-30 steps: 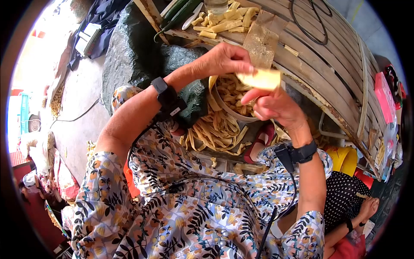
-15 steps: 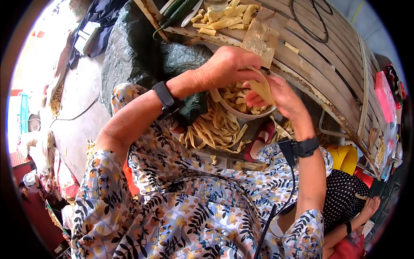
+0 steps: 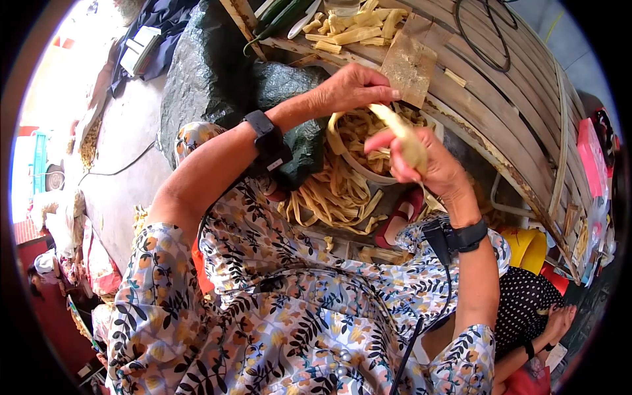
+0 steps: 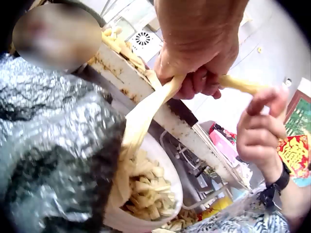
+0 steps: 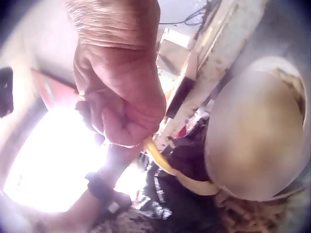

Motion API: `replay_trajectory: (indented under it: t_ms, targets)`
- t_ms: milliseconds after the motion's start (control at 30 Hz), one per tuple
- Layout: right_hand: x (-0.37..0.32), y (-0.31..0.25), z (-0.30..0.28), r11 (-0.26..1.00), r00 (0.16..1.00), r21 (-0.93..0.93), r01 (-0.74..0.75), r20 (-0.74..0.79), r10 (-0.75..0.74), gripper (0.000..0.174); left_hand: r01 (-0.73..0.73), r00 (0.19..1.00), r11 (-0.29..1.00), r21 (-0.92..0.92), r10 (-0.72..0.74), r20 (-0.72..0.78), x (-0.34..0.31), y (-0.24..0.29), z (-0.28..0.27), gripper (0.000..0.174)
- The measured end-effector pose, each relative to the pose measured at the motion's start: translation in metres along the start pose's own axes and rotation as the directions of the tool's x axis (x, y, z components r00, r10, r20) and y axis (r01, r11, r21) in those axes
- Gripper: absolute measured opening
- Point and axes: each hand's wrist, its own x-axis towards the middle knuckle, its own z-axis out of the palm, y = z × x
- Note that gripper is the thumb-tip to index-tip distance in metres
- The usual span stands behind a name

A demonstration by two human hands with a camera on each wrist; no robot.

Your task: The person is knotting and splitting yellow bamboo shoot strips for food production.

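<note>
In the head view my left hand (image 3: 352, 89) pinches one end of a long pale yellow strip (image 3: 394, 124). The strip slants down to my right hand (image 3: 436, 164), whose fingers are curled round its other end. From the left wrist the left hand (image 4: 199, 53) looks closed on the strip, and a wide tail (image 4: 148, 114) drops from it to the white tub (image 4: 176, 182). Below both hands, that tub (image 3: 370, 175) is full of similar cut strips (image 3: 361, 139). My right hand (image 5: 121, 102) appears as a fist in the right wrist view.
Long strips (image 3: 332, 196) lie heaped on the ground beside a red shoe (image 3: 399, 214). A slatted bench (image 3: 487, 115) bears a small board (image 3: 408, 62), yellow pieces (image 3: 359, 33) and cucumbers (image 3: 284, 18). Dark green plastic (image 3: 210, 76) bulges at left; another person's hand (image 3: 559, 322) is at right.
The hands came together over the tub, with the strip bent between them, then parted, the left going up and back. The strip, broad and flat at first, now looks narrower and curved.
</note>
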Motion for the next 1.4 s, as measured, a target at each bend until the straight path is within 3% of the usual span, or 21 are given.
replay_trajectory:
  t_ms: [67, 100, 200, 233, 300, 333, 367, 467, 533, 567, 633, 700, 733, 800, 900, 1000, 1133, 1200, 1267, 1333, 1400]
  targets:
    - [0.002, -0.01, 0.005, 0.951, 0.977, 0.237, 0.198, -0.125, -0.172, 0.03, 0.194, 0.978, 0.918, -0.345, -0.154, 0.14, -0.008, -0.007, 0.015, 0.028]
    - [0.004, -0.011, -0.004, 0.95, 0.97, 0.233, 0.207, -0.177, -0.168, 0.027, 0.27, 0.953, 0.828, -0.492, -0.155, 0.262, -0.009, -0.008, 0.026, 0.027]
    - [0.011, 0.0, -0.013, 0.936, 0.896, -0.307, 0.172, -0.346, -0.278, 0.024, 0.501, 0.835, 0.379, -0.778, 0.022, 0.549, -0.013, -0.02, 0.05, 0.034]
    - [0.009, 0.004, -0.018, 0.891, 0.899, -0.381, 0.247, -0.253, -0.358, 0.024, 0.544, 0.809, 0.331, -0.771, 0.037, 0.586, -0.012, -0.025, 0.054, 0.037]
    - [0.006, 0.0, -0.011, 0.87, 0.891, -0.485, 0.082, -0.356, -0.282, 0.025, 0.622, 0.757, 0.231, -0.748, 0.068, 0.65, -0.011, -0.026, 0.059, 0.043]
    - [0.006, -0.002, -0.008, 0.849, 0.877, -0.528, -0.002, -0.409, -0.252, 0.025, 0.598, 0.773, 0.217, -0.772, 0.098, 0.626, -0.012, -0.025, 0.061, 0.043]
    - [0.009, 0.001, -0.007, 0.81, 0.856, -0.579, 0.093, -0.368, -0.362, 0.025, 0.573, 0.789, 0.202, -0.794, 0.127, 0.602, -0.013, -0.02, 0.064, 0.043]
    - [0.007, -0.006, -0.001, 0.904, 0.916, -0.427, 0.014, -0.357, -0.183, 0.026, 0.552, 0.802, 0.191, -0.812, 0.147, 0.579, -0.012, -0.02, 0.067, 0.036]
    - [0.009, -0.002, -0.003, 0.791, 0.896, -0.601, 0.115, -0.281, -0.344, 0.026, 0.563, 0.813, 0.15, -0.813, 0.078, 0.577, -0.011, -0.027, 0.069, 0.033]
    - [0.011, 0.001, -0.004, 0.718, 0.88, -0.676, 0.162, -0.23, -0.416, 0.026, 0.513, 0.853, 0.152, -0.845, 0.024, 0.522, -0.013, -0.024, 0.069, 0.023]
    - [0.015, 0.005, -0.01, 0.499, 0.745, -0.852, 0.161, -0.227, -0.628, 0.027, 0.383, 0.913, 0.173, -0.907, -0.219, 0.344, -0.01, -0.013, 0.074, 0.02]
    - [0.014, 0.003, -0.008, 0.322, 0.579, -0.946, 0.036, -0.243, -0.778, 0.028, 0.266, 0.913, 0.307, -0.914, -0.385, 0.137, -0.006, 0.002, 0.069, 0.018]
    - [0.016, 0.005, -0.007, 0.378, 0.548, -0.925, 0.034, -0.299, -0.781, 0.027, 0.191, 0.894, 0.345, -0.919, -0.447, 0.019, -0.004, 0.011, 0.063, 0.015]
    - [0.021, 0.007, -0.004, 0.483, 0.485, -0.875, 0.037, -0.407, -0.774, 0.026, 0.12, 0.916, 0.613, -0.781, -0.372, -0.151, -0.003, 0.019, 0.056, 0.015]
    - [0.023, 0.006, -0.004, 0.606, 0.568, -0.795, -0.028, -0.511, -0.645, 0.021, -0.019, 0.933, 0.882, -0.471, -0.154, -0.326, -0.007, 0.025, 0.049, 0.018]
    - [0.023, 0.004, -0.015, 0.717, 0.682, -0.688, -0.112, -0.578, -0.449, 0.017, -0.086, 0.917, 0.948, -0.308, -0.045, -0.396, -0.01, 0.021, 0.05, 0.021]
    - [0.02, -0.006, -0.006, 0.886, 0.759, -0.446, -0.127, -0.619, -0.203, 0.013, -0.032, 0.966, 0.932, -0.362, -0.064, -0.25, -0.012, 0.019, 0.046, 0.024]
    - [0.02, -0.001, -0.011, 0.854, 0.763, -0.512, -0.095, -0.588, -0.268, 0.01, 0.02, 0.978, 0.947, -0.319, -0.085, -0.192, -0.011, 0.019, 0.047, 0.025]
    - [0.02, 0.009, -0.016, 0.812, 0.757, -0.583, -0.006, -0.534, -0.378, 0.008, -0.005, 0.972, 0.999, -0.045, -0.006, -0.236, -0.012, 0.018, 0.052, 0.028]
    - [0.02, 0.016, -0.012, 0.675, 0.708, -0.737, -0.044, -0.5, -0.499, 0.008, -0.026, 0.962, 0.972, 0.234, 0.088, -0.258, -0.012, 0.018, 0.057, 0.033]
    - [0.021, 0.021, -0.008, 0.507, 0.665, -0.857, -0.094, -0.433, -0.609, 0.008, -0.054, 0.945, 0.96, 0.274, 0.138, -0.295, -0.012, 0.005, 0.06, 0.033]
